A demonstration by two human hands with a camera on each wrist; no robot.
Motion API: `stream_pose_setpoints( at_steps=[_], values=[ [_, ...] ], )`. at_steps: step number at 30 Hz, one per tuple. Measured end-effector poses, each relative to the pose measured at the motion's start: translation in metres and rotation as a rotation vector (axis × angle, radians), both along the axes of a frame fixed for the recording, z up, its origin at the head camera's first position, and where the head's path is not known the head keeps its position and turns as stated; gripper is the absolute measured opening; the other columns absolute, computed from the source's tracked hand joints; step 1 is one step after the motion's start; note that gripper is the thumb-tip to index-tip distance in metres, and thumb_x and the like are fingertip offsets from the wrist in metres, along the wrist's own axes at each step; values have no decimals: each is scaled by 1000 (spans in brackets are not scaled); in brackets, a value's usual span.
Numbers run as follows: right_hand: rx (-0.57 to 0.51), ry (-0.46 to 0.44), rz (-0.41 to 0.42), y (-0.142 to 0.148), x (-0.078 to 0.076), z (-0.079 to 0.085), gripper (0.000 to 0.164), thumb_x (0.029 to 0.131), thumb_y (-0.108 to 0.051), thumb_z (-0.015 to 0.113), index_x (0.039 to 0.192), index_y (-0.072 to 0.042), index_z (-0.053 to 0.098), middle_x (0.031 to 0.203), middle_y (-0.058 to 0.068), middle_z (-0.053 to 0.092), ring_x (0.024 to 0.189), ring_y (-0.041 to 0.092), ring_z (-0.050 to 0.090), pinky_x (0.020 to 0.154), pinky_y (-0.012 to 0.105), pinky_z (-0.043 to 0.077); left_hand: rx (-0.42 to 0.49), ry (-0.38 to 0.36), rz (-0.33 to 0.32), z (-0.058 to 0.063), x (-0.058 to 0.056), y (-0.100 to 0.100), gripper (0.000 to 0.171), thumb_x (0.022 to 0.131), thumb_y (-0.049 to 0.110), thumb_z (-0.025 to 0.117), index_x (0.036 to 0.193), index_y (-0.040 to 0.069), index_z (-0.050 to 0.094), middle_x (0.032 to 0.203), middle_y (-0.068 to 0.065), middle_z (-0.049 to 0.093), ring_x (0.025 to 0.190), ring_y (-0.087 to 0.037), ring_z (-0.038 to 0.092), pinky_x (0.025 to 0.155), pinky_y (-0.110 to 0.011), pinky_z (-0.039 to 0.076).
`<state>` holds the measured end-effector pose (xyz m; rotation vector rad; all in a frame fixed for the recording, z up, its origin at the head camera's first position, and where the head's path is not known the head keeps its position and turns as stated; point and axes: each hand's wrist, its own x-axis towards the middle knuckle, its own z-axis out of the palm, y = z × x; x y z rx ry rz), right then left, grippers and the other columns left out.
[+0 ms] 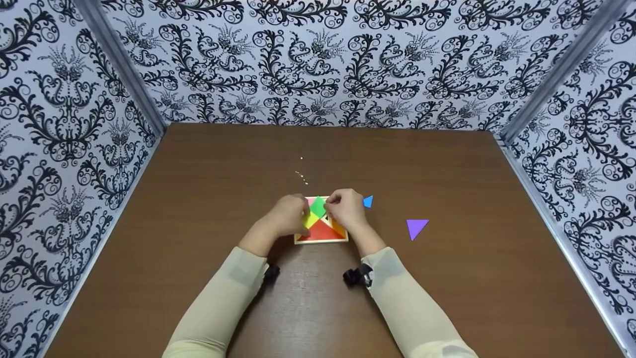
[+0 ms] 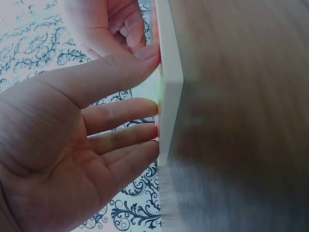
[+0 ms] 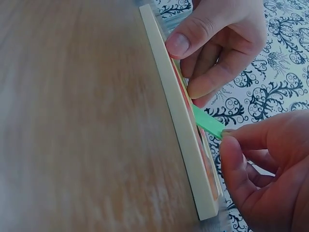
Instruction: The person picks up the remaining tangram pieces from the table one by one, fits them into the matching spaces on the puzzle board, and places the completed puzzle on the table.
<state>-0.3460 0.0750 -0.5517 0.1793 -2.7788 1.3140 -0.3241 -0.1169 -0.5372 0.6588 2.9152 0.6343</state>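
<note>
A shallow wooden tangram tray (image 1: 322, 242) lies on the table, holding a red triangle (image 1: 323, 231), a yellow piece (image 1: 311, 219), an orange piece (image 1: 339, 229) and a pink piece partly hidden by fingers. My right hand (image 1: 349, 209) pinches the corner of a green tangram piece (image 3: 207, 122) between thumb and forefinger. That piece is tilted, its right end raised above the tray and its other end down among the pieces. At the tray's left side, my left hand (image 1: 288, 215) rests its thumb and fingertips on the pieces, fingers mostly straight.
Right of the tray, a small blue triangle (image 1: 368, 201) lies close behind my right hand, and a purple triangle (image 1: 417, 227) lies farther right. Light specks (image 1: 301, 176) show on the brown table (image 1: 223, 164) beyond the tray. Patterned walls (image 1: 318, 64) enclose the back and sides.
</note>
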Motion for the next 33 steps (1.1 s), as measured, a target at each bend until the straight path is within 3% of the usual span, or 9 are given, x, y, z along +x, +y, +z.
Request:
stream_pose_setpoints(
  at_steps=[7,16,24,33],
  values=[
    [37,12,2,-1,0,-1,6,88,-11,82,82,-8,83,84,8,79,80,28,71,76,40,63,6,5,-4,-1,0,-2,42,63,23,102,88,1,77,100,-11,71,94,-33,66,90,-46,57],
    [34,29,-25,-1,-2,-4,8,89,-8,80,82,-6,81,82,9,77,80,29,70,77,42,62,-6,13,-28,-1,-2,-1,44,65,24,102,93,-1,78,102,-12,71,94,-33,67,88,-45,57],
    [35,110,-34,-3,-1,-5,12,88,-3,73,79,-7,79,80,9,77,76,30,71,75,43,60,13,20,-31,1,-1,-2,41,64,21,101,89,0,77,101,-12,72,95,-35,66,88,-47,56],
    [47,72,-39,-1,0,-3,11,87,-5,73,78,-7,80,80,9,77,75,28,71,73,42,61,19,4,-26,0,1,-1,42,64,21,101,91,0,77,99,-12,70,91,-33,65,86,-45,56]
  ],
)
